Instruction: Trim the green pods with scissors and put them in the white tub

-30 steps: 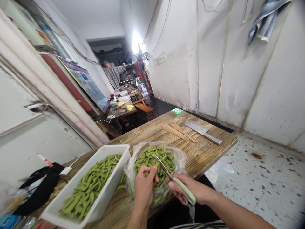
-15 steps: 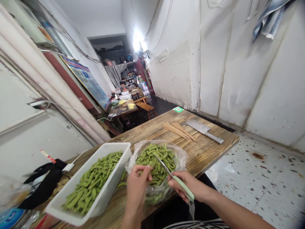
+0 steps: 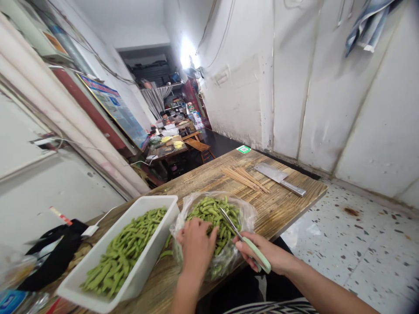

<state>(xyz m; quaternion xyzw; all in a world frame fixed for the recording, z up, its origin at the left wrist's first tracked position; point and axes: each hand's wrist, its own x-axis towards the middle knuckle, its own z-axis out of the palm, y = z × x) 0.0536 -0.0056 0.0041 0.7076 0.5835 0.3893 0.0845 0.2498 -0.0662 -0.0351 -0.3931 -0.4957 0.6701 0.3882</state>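
Green edamame pods (image 3: pixel 212 208) fill a clear plastic bag (image 3: pixel 250 216) with its top spread wide on the wooden table. Over the pods at the bag's left side is my left hand (image 3: pixel 198 246), palm down, thumb apart from the fingers; its fingertips touch the pile and are partly hidden. My right hand (image 3: pixel 262 250) grips the scissors (image 3: pixel 253 253) by their light green handles. The metal blades point up and left above the pods and look nearly closed. Left of the bag stands a white plastic tub (image 3: pixel 144 257) holding more pods.
On the far part of the wooden table (image 3: pixel 278 213) lie thin wooden skewers (image 3: pixel 244 179) and a cleaver (image 3: pixel 278 176). A black cloth item (image 3: pixel 55 257) and a white charger (image 3: pixel 90 230) sit left of the tub. A few loose pods lie between tub and bag.
My left hand has gone from a closed, pinching pose near the blades to spread fingers on the pods. The scissors have shifted slightly to the right.
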